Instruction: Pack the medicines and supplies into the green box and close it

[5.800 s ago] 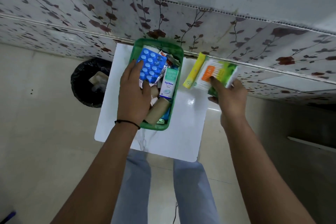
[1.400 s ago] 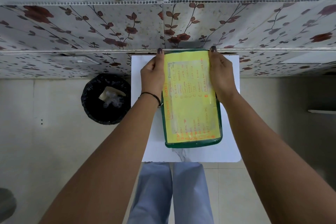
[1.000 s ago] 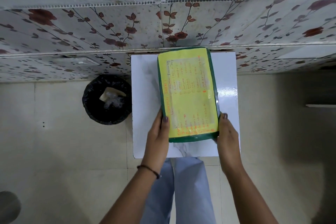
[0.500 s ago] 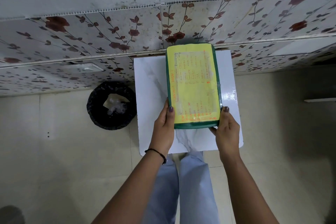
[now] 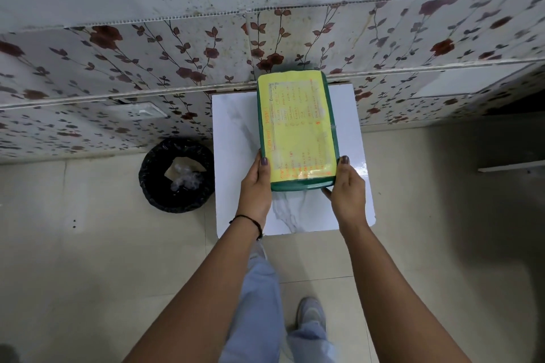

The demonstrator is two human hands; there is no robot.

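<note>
The green box stands on the small white table with its lid on; a yellow sheet with orange writing covers the lid. The contents are hidden under the lid. My left hand grips the box's near left corner, thumb on the lid edge. My right hand grips the near right corner the same way. The box's far end reaches the flowered wall.
A black bin lined with a bag and holding crumpled plastic stands on the floor left of the table. A flower-patterned wall runs behind the table. My legs and one shoe are below the table's front edge.
The open box full of medicines now has its lid on. My hands slid from the lid's far corners to its near corners, and the view has pulled back slightly.
</note>
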